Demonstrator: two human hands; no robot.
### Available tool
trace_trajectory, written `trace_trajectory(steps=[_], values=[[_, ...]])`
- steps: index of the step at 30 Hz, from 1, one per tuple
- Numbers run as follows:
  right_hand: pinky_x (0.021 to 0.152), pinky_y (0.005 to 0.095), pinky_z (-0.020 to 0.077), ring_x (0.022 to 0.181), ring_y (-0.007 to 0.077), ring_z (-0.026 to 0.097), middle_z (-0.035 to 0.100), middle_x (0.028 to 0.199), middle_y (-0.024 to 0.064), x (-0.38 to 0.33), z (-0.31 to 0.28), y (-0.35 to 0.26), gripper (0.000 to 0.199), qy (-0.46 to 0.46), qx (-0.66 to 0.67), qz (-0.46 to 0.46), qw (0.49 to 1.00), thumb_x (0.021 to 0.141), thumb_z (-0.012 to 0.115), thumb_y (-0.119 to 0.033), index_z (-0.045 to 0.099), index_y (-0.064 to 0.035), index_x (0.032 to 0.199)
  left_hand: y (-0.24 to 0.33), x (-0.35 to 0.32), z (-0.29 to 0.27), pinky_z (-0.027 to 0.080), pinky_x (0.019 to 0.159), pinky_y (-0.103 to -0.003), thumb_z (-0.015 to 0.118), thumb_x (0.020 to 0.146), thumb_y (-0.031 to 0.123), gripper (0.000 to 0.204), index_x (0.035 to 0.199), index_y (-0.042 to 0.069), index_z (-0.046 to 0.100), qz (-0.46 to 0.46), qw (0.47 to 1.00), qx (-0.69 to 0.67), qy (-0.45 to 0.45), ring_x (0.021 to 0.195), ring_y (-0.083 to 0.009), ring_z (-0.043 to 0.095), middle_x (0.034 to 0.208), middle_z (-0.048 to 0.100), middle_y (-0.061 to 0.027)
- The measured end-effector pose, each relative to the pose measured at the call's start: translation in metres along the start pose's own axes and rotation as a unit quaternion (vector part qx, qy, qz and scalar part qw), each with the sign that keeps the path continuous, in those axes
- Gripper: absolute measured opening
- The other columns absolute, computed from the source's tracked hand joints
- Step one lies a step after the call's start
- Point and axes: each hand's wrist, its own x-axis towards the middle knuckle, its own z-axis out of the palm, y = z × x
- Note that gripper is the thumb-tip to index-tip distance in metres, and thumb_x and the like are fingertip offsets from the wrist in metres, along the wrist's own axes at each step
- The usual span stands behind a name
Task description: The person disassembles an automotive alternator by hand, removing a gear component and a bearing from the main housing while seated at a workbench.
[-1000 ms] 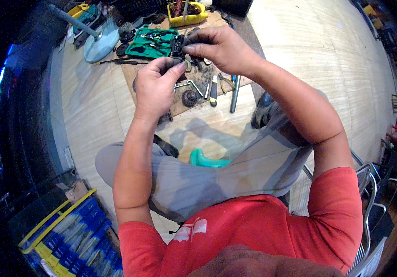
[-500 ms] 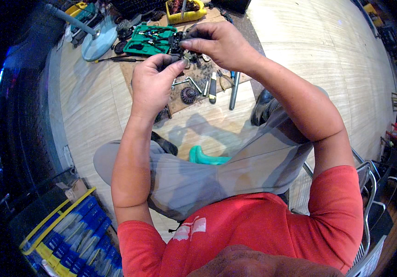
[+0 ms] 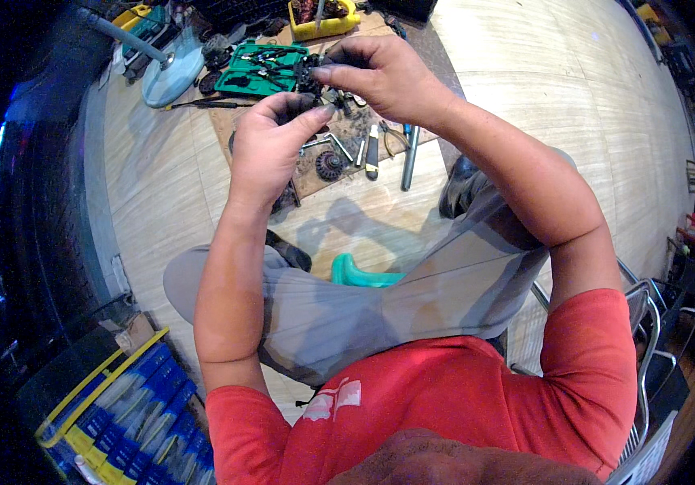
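Both of my hands are raised over a cardboard sheet [image 3: 347,162] on the floor. My right hand [image 3: 380,77] pinches a small dark greasy metal part [image 3: 311,74] between thumb and fingers. My left hand [image 3: 270,141] is just below it, thumb and fingertips closed on the lower end of the same part. The part is mostly hidden by my fingers. Beneath the hands lie a dark gear [image 3: 329,166], a metal tube [image 3: 409,158], pliers and other hand tools.
A green tool tray [image 3: 262,69] and a yellow bin [image 3: 323,20] sit at the back. A pale blue fan base [image 3: 171,77] stands at the left. A teal stool [image 3: 359,273] shows between my knees. A blue and yellow rack [image 3: 113,412] is at lower left, wire shelving at right.
My hands have stayed together on the small part, shifting only slightly; the left thumb has come up closer to the right fingers.
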Motion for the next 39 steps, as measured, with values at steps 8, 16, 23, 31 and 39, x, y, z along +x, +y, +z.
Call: trace_trajectory(steps=[8, 16, 23, 31, 39], values=[[0.063, 0.0271, 0.0476, 0.067, 0.0086, 0.057, 0.067, 0.073, 0.0048, 0.001, 0.0, 0.006, 0.026, 0.004, 0.048, -0.028, 0.998, 0.083, 0.07, -0.027, 0.071, -0.0016, 0.092, 0.002, -0.002, 0.0, 0.048, 0.065, -0.021, 0.068, 0.084, 0.011, 0.016, 0.092, -0.003, 0.067, 0.011, 1.0, 0.017, 0.011, 0.07, -0.0077, 0.06, 0.082, 0.067, -0.0039], [0.062, 0.03, 0.0478, 0.065, 0.0127, 0.06, 0.067, 0.072, 0.0101, 0.0, 0.005, 0.005, 0.03, 0.028, 0.002, -0.051, 0.998, 0.083, 0.069, -0.03, 0.07, -0.0008, 0.09, -0.004, -0.001, 0.002, 0.051, 0.067, -0.022, 0.068, 0.085, 0.011, 0.016, 0.093, -0.003, 0.065, -0.038, 0.989, -0.137, -0.039, 0.072, -0.01, 0.062, 0.082, 0.066, -0.004], [0.062, 0.0306, 0.0483, 0.065, 0.0121, 0.059, 0.067, 0.072, 0.0091, -0.001, 0.003, 0.005, 0.028, 0.022, -0.007, -0.032, 0.999, 0.083, 0.07, -0.027, 0.07, -0.0012, 0.091, 0.005, -0.003, 0.006, 0.05, 0.067, -0.022, 0.068, 0.083, 0.007, 0.014, 0.091, -0.004, 0.066, -0.008, 0.998, 0.048, 0.033, 0.072, -0.0095, 0.062, 0.082, 0.067, -0.0054], [0.07, 0.0263, 0.0485, 0.074, 0.0085, 0.059, 0.068, 0.082, 0.0057, -0.002, 0.001, 0.0, 0.022, -0.012, 0.045, -0.045, 0.998, 0.085, 0.068, -0.02, 0.069, -0.0018, 0.098, 0.0, -0.003, 0.002, 0.051, 0.068, -0.023, 0.064, 0.087, 0.008, 0.014, 0.094, -0.003, 0.065, -0.006, 0.999, -0.039, -0.022, 0.073, -0.0108, 0.062, 0.083, 0.067, -0.006], [0.07, 0.0239, 0.0478, 0.077, 0.0057, 0.057, 0.067, 0.084, 0.0019, -0.002, 0.002, -0.002, 0.02, -0.022, -0.033, -0.035, 0.999, 0.087, 0.065, -0.015, 0.066, -0.0002, 0.101, 0.003, -0.003, 0.005, 0.05, 0.068, -0.023, 0.067, 0.084, 0.009, 0.017, 0.095, -0.004, 0.065, 0.023, 0.996, 0.088, 0.023, 0.073, -0.0094, 0.061, 0.085, 0.067, -0.0053]])
